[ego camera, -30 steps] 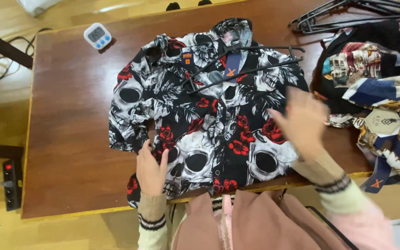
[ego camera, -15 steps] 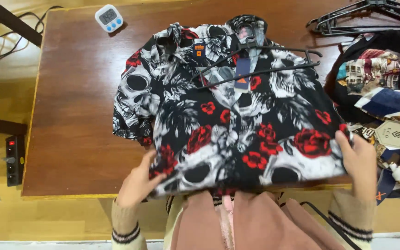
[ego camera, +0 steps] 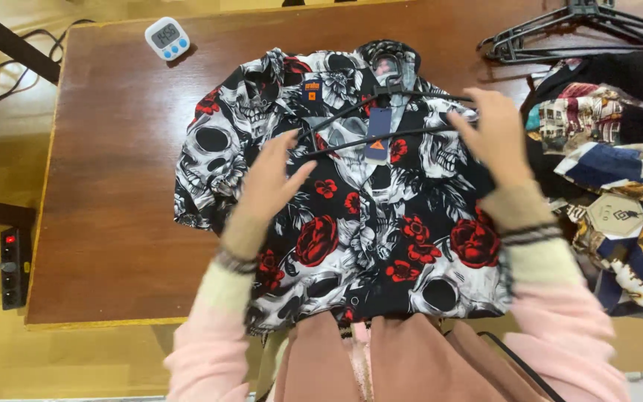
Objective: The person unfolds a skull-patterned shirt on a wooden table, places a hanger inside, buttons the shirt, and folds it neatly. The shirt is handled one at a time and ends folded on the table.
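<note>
Above the skull-print shirt (ego camera: 351, 216) both open hands (ego camera: 273, 175) (ego camera: 493, 138) hover, bare table (ego camera: 113, 186) leftward.

Your left hand (ego camera: 269, 175) and your right hand (ego camera: 494, 134) look a little blurry, and each one hides a patch of the black shirt with grey skulls and red roses (ego camera: 344, 193). The shirt's bottom hem hangs off the near edge of the brown wooden table (ego camera: 113, 186), so you cannot see it all. Right of the shirt, the heap of colourful patterned clothes (ego camera: 619, 164) runs off the picture's edge. Above that heap, the black plastic hangers (ego camera: 582, 30) are cut off at the top.
</note>
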